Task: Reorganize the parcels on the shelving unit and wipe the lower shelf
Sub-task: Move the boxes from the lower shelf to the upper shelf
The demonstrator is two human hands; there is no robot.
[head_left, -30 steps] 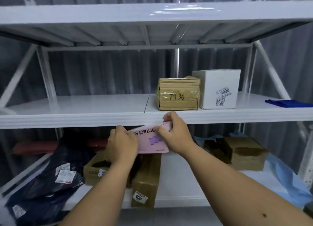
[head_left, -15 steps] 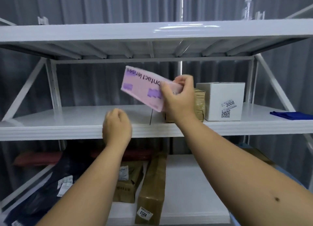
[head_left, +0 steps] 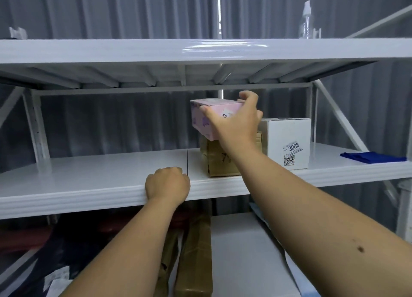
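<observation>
My right hand (head_left: pixel 236 123) grips a pink box (head_left: pixel 201 118) and holds it on top of the brown taped parcel (head_left: pixel 219 160) on the middle shelf (head_left: pixel 93 181). A white box marked 3008 (head_left: pixel 287 143) stands just right of that parcel. Fingers curled, my left hand (head_left: pixel 167 183) rests on the middle shelf's front edge and holds nothing. On the lower shelf (head_left: pixel 243 254) lie long brown parcels (head_left: pixel 194 259), and dark plastic mailer bags (head_left: pixel 44 263) sit at the left.
A folded blue cloth (head_left: pixel 372 157) lies at the right end of the middle shelf. A clear spray bottle (head_left: pixel 306 20) stands on the top shelf (head_left: pixel 200 50). Diagonal white braces run down both sides of the unit. Light blue sheeting (head_left: pixel 310 292) shows at the lower right.
My right hand lifted the pink box from the lower level up over the middle shelf and onto the brown parcel. My left hand let go of it and came down onto the shelf edge.
</observation>
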